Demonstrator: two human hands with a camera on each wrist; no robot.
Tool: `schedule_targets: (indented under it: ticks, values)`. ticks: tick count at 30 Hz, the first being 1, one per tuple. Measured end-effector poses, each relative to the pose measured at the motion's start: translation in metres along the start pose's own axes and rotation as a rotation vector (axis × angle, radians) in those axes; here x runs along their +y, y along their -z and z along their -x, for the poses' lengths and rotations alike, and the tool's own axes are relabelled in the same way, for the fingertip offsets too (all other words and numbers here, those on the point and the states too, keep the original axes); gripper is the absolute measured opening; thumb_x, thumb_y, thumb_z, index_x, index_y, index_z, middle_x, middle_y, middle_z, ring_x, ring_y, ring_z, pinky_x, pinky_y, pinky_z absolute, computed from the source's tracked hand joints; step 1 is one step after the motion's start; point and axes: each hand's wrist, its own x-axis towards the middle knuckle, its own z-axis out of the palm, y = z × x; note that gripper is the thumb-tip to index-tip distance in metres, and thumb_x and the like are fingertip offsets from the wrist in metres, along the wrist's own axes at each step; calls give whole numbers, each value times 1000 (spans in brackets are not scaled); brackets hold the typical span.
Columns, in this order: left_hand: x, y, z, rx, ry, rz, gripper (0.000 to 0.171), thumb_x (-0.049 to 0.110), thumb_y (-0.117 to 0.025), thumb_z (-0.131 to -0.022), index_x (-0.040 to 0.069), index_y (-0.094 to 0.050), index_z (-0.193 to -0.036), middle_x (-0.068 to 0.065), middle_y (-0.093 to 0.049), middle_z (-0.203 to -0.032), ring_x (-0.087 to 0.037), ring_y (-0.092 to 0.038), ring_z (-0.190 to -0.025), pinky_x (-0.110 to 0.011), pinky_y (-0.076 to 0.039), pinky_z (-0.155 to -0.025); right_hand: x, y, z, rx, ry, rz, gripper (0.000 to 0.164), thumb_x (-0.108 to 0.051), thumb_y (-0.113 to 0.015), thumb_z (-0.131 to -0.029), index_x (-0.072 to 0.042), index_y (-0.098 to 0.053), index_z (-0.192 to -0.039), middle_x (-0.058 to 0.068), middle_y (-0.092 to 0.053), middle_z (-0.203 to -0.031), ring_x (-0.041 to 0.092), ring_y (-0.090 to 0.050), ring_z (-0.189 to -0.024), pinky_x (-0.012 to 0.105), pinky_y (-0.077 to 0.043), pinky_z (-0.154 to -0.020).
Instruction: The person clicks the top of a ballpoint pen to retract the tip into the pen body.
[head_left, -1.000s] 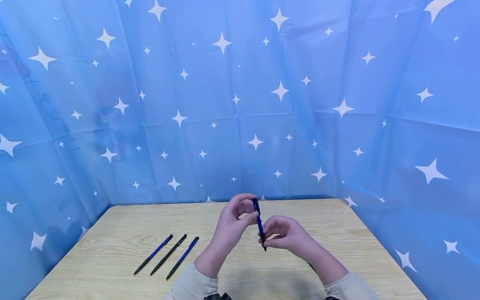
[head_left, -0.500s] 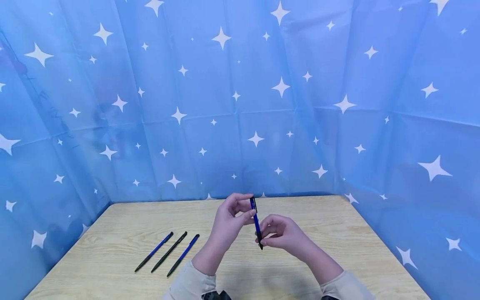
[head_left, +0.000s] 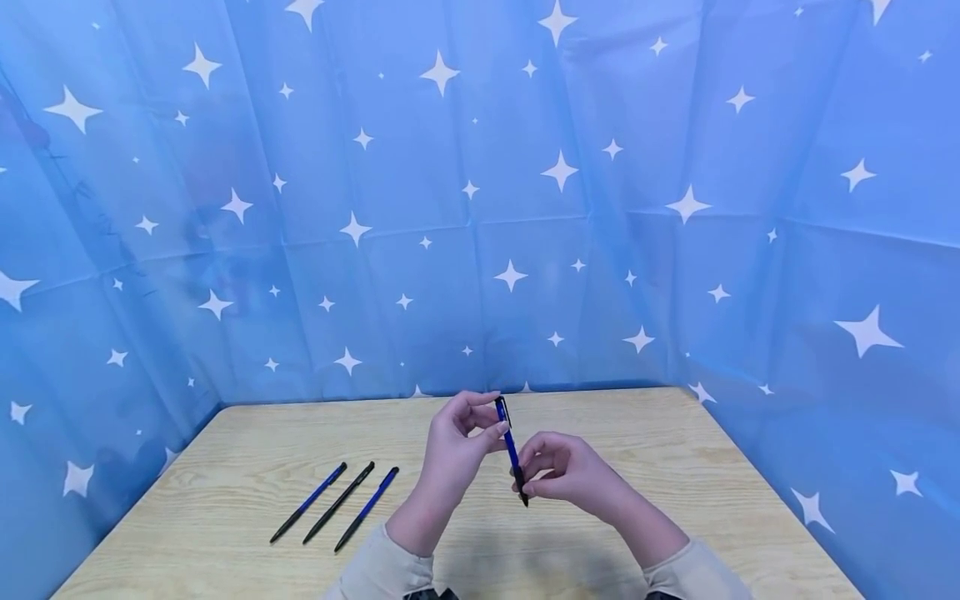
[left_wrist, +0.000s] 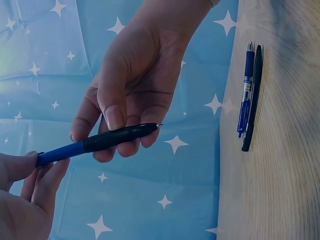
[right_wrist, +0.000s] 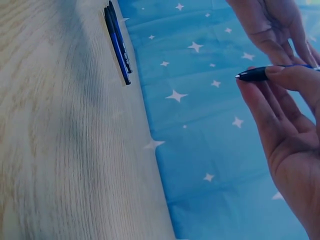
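Observation:
Between my hands is a blue retractable pen point(head_left: 512, 450) with a black grip, tilted with its point down. My left hand point(head_left: 450, 442) holds its upper part between thumb and fingers, the index fingertip at the top end. My right hand point(head_left: 566, 471) pinches the black grip near the point. In the left wrist view, a small metal tip shows beyond the pen's black grip point(left_wrist: 120, 137); in the right wrist view, the pen's point point(right_wrist: 252, 74) also shows. To the left lie a blue pen point(head_left: 309, 502), a black pen point(head_left: 339, 502) and another blue pen point(head_left: 367, 508), side by side.
A pale wood-grain table point(head_left: 270, 442) lies under the hands. Star-patterned blue cloth point(head_left: 472, 250) hangs behind and at both sides. In the left wrist view, a clear-and-blue pen point(left_wrist: 246, 90) and a dark pen point(left_wrist: 254, 100) lie on the table.
Both hands and the pen have shifted slightly left, keeping the same grip. The clip on the pen shows more to the right side now. The pens on the table stay put.

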Motion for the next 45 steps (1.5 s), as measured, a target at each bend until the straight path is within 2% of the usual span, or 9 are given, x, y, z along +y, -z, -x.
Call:
schedule_targets:
  ticks: [6, 10, 17, 22, 26, 29, 33, 38, 45]
  values:
    - [-2, 2, 1, 10, 24, 1, 30, -10, -68, -86, -2, -65, -114, -9, -61, -85, -19, -65, -82, -40, -58, -72, 1, -1, 0, -15, -19, 5, 24, 5, -71, -84, 8, -58, -103, 26, -68, -95, 24, -69, -90, 38, -56, -79]
    - [-3, 4, 2, 13, 35, 6, 29, -9, -68, -86, -1, -64, -114, -10, -60, -87, -20, -64, -83, -39, -58, -72, 1, -2, -1, -27, -9, 6, 24, 4, -71, -84, 9, -57, -104, 30, -66, -96, 25, -69, -90, 39, -56, -79]
    - [-5, 5, 8, 21, 78, 17, 37, -8, -67, -88, 3, -58, -122, -12, -58, -93, -22, -63, -87, -41, -58, -73, 1, -4, 3, -47, -39, -8, 24, 3, -71, -86, 7, -58, -106, 30, -66, -98, 31, -69, -91, 39, -57, -78]
    - [-7, 7, 12, -18, 74, 10, 42, -8, -68, -87, 4, -55, -125, -12, -58, -94, -23, -64, -88, -42, -58, -74, 2, 0, 8, -99, -29, -5, 26, 4, -69, -86, 8, -58, -110, 27, -65, -98, 26, -68, -89, 40, -57, -76]
    - [-8, 15, 15, -96, 66, -94, 45, -4, -70, -86, 7, -55, -127, -11, -58, -100, -23, -65, -89, -36, -58, -74, 3, 8, 15, -154, -55, 22, 29, 2, -67, -89, 4, -61, -117, 26, -64, -101, 26, -67, -89, 38, -57, -76]
    - [-7, 24, 16, -153, 63, -183, 44, 2, -69, -89, 10, -54, -129, -11, -58, -109, -24, -65, -93, -33, -58, -74, 4, 16, 22, -161, -85, 47, 32, 1, -66, -90, -1, -62, -122, 27, -63, -103, 31, -66, -90, 37, -57, -76]
    - [-5, 42, 14, -189, 74, -260, 41, 8, -65, -93, 11, -52, -132, -13, -57, -115, -24, -62, -94, -34, -57, -73, 5, 32, 31, -145, -101, 78, 36, 1, -65, -91, -3, -61, -127, 26, -64, -103, 36, -66, -90, 37, -57, -74]
    - [-8, 71, 11, -183, 64, -370, 33, 10, -63, -95, 6, -55, -127, -14, -58, -114, -23, -62, -92, -33, -57, -69, 8, 63, 47, -117, -129, 128, 41, 1, -64, -91, 3, -56, -131, 26, -64, -106, 28, -66, -90, 38, -56, -74]
    - [-15, 104, 9, -133, 44, -654, 25, 12, -63, -95, 10, -61, -120, -9, -58, -116, -18, -60, -91, -29, -54, -64, 15, 104, 84, -16, -218, 217, 46, 1, -64, -90, 11, -50, -132, 26, -55, -122, 27, -64, -94, 39, -56, -74]
